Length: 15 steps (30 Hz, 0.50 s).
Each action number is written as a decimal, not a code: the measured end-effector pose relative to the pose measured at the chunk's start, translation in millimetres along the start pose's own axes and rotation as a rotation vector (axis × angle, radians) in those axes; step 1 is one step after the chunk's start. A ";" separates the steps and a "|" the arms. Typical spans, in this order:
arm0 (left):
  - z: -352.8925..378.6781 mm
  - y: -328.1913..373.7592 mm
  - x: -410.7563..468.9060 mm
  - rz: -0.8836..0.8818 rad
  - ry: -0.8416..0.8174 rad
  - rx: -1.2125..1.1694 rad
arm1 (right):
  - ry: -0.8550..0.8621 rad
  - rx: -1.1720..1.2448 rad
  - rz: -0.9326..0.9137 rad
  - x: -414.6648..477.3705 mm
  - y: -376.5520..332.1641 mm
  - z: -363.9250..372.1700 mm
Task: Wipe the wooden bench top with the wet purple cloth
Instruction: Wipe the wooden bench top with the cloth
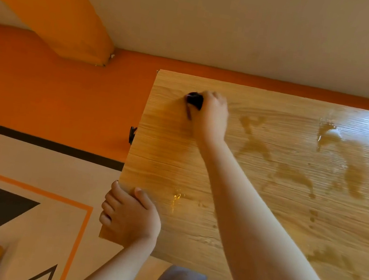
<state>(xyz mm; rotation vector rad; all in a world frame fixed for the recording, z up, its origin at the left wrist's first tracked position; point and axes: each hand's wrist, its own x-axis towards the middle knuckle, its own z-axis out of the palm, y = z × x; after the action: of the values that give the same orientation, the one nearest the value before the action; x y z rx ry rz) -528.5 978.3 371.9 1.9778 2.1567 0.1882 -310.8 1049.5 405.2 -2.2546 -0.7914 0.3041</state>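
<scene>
Here your wooden bench top (264, 207) shows wet streaks (336, 143) across its right half, with orange-banded floor (52, 101) off its left edge. Your right hand (210, 117) clenches the purple cloth (194, 100) near its far-left corner, the cloth bulging left past your fingers (210, 96). Your left hand (129, 221) grips its near-left edge.

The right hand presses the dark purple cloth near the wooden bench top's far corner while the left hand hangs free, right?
No: in the head view the left hand grips the near left corner of the wooden bench top. The right hand does press the dark purple cloth near the far corner.
</scene>
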 end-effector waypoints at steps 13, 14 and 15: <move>1.6 0.5 -0.3 0.009 -0.011 -0.022 | 0.334 -0.067 0.321 -7.8 97.0 -97.5; 1.6 0.5 0.0 0.007 -0.011 -0.020 | 0.339 -0.079 0.344 -7.8 99.1 -99.5; 1.5 0.6 0.0 0.008 -0.012 -0.021 | 0.332 -0.077 0.356 -8.2 97.2 -96.7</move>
<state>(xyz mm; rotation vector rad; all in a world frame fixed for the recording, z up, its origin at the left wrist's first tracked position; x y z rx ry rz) -527.6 978.2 370.6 1.9715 2.1313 0.1984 -232.1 936.9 406.4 -2.4279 -0.2314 0.0583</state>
